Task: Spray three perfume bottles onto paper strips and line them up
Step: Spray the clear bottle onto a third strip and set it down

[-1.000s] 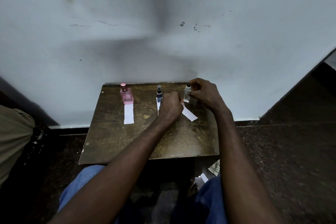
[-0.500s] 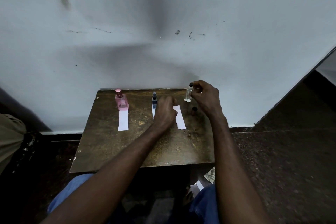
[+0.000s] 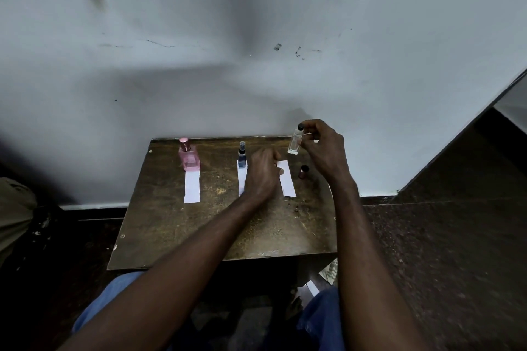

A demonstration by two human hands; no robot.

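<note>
- Drift of spray is my first worry. The right hand [image 3: 322, 148] holds the clear bottle [image 3: 294, 143] in the air over the 1 o'clock corner of the table [image 3: 171, 222], with thumb and fingers curled round the glass. I can't read which way the nozzle faces. If it points toward the wall, the mist will probably miss the third strip [image 3: 288, 185], which lies toward 6 o'clock from the bottle.
- The left hand [image 3: 262, 177] sits at that strip's 9 o'clock edge with fingers curled and one fingertip on the paper. I can't tell whether it pinches or only presses. A loose hold could let the strip skew out of line with the others.
- That same hand hides most of the second strip [image 3: 240, 179] and sits just beside the blue bottle [image 3: 242, 154] at the table's 12 o'clock. A careless pull back could tip that narrow bottle or drag its paper.
- A small dark cap [image 3: 304, 171] stands just at 3 o'clock of the third strip, near where I'd expect the bottle to be set down. The right wrist could knock it off the near edge.
- The pink bottle [image 3: 188, 155] on the first strip [image 3: 192, 189] at 11 o'clock is well apart and looks safe.
</note>
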